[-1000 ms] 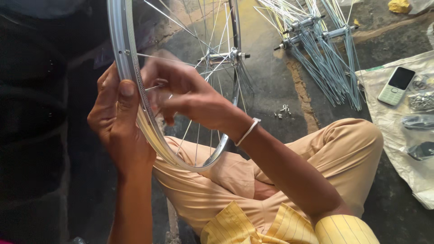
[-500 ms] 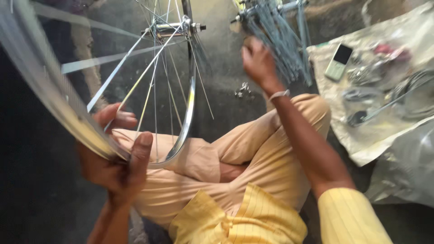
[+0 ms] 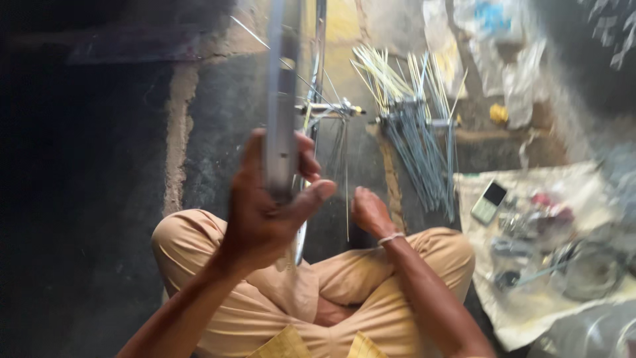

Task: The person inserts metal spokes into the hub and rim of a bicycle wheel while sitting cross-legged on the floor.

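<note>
Many spokes (image 3: 416, 142) on concrete floor (image 3: 218, 119).

The wheel rim (image 3: 283, 99) gleams silver. The trousers (image 3: 371, 292) are plain tan, the shirt (image 3: 285, 345) yellow, apparently striped. The loose spokes (image 3: 414, 132) run pale yellow to grey-blue; the sheet (image 3: 530, 311) is cream.

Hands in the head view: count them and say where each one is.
2. The left hand grips the wheel rim; the right hand is low beside it, above the knee. None else shows.
</note>
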